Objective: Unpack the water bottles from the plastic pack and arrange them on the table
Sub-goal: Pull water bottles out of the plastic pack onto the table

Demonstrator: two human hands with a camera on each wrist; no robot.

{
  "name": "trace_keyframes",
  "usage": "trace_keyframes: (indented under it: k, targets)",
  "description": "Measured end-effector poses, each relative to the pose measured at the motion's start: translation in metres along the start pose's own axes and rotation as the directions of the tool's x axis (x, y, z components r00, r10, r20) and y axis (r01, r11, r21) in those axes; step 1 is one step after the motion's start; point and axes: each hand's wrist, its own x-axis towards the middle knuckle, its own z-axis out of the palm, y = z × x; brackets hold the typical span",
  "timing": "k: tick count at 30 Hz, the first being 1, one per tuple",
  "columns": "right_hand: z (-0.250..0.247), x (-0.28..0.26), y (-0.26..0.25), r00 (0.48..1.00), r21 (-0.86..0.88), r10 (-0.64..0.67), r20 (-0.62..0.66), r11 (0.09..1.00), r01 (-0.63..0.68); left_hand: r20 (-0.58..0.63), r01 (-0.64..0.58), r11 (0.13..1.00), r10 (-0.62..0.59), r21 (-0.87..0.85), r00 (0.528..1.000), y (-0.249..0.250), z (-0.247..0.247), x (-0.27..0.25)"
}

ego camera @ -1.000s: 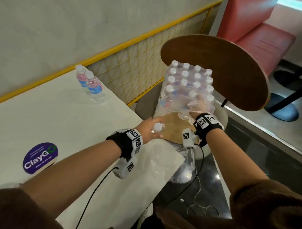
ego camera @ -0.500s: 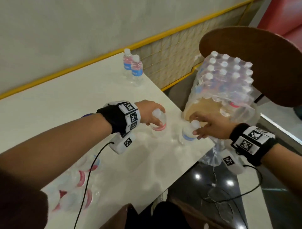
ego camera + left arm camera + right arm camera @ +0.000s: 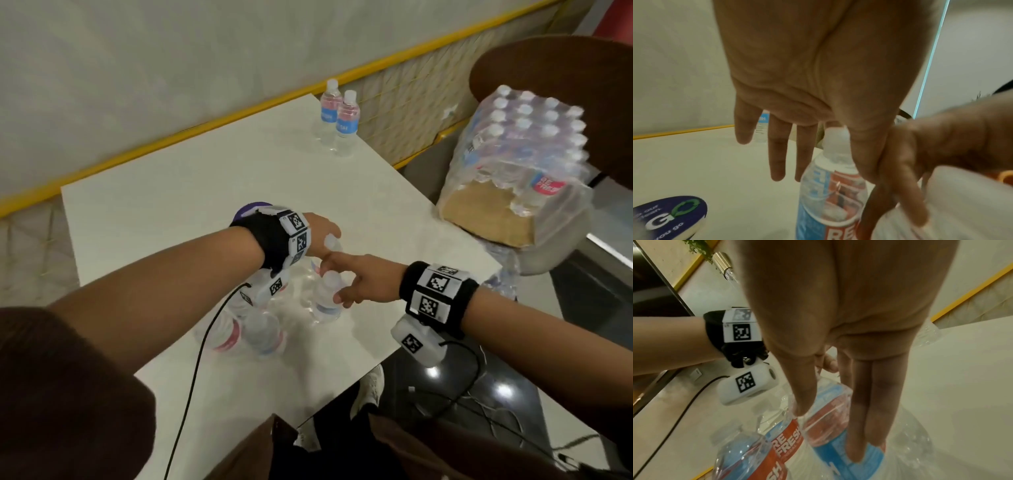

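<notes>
On the white table point(image 3: 205, 178) my left hand point(image 3: 323, 231) hovers over an upright water bottle point(image 3: 330, 243). Its fingers point(image 3: 777, 154) hang straight, and the thumb lies beside the white cap of that bottle point(image 3: 830, 203). Just in front, my right hand point(image 3: 342, 287) grips a second bottle point(image 3: 325, 301) by its upper part, thumb on one side and fingers point(image 3: 865, 418) on the other side of the bottle point(image 3: 830, 404). The torn plastic pack point(image 3: 520, 150), still holding several bottles, sits on a chair to the right.
Several unpacked bottles point(image 3: 253, 332) stand near the table's front edge under my left wrist. Two more bottles point(image 3: 339, 120) stand at the far corner. A purple sticker point(image 3: 253, 207) lies behind my left wrist. The chair's brown back point(image 3: 565, 85) rises behind the pack.
Both hands have left the pack, each bringing a bottle across to the cluster near the table's front edge. The left hand's fingers have straightened over its bottle.
</notes>
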Motion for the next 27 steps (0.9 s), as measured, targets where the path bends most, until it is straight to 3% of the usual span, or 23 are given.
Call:
trace_keyframes:
  k: [3,6,9,13,15,18,27]
  targets:
    - [-0.001,0.0,-0.004,0.995,-0.033,0.096,-0.017,0.995,-0.096,-0.105,-0.004,0.994,-0.007,-0.108,0.994,-0.022,-0.002,-0.026]
    - [-0.007,-0.002,0.0,0.965,0.26,0.255,-0.063,0.938,-0.231,-0.185,0.027,0.982,-0.063,-0.188,0.981,-0.059,-0.002,-0.05]
    - [-0.005,0.0,0.007,0.896,0.599,0.434,-0.091,0.743,-0.299,-0.184,0.129,0.965,-0.173,-0.229,0.967,-0.096,0.006,-0.067]
    - [0.019,0.019,0.021,0.869,0.795,0.477,0.136,0.471,-0.383,-0.128,0.206,0.917,-0.262,-0.341,0.956,-0.127,0.029,-0.076]
    - [0.03,0.029,0.021,0.885,0.802,0.425,0.189,0.453,-0.389,-0.086,0.207,0.878,-0.268,-0.431,0.96,-0.13,0.039,-0.078]
    - [0.04,0.039,0.013,0.901,0.818,0.395,0.178,0.45,-0.359,-0.115,0.177,0.854,-0.264,-0.49,0.958,-0.136,0.048,-0.074]
    - [0.065,0.055,-0.011,0.941,0.854,0.32,0.112,0.453,-0.256,-0.141,0.097,0.883,-0.18,-0.459,0.973,-0.137,0.048,-0.063]
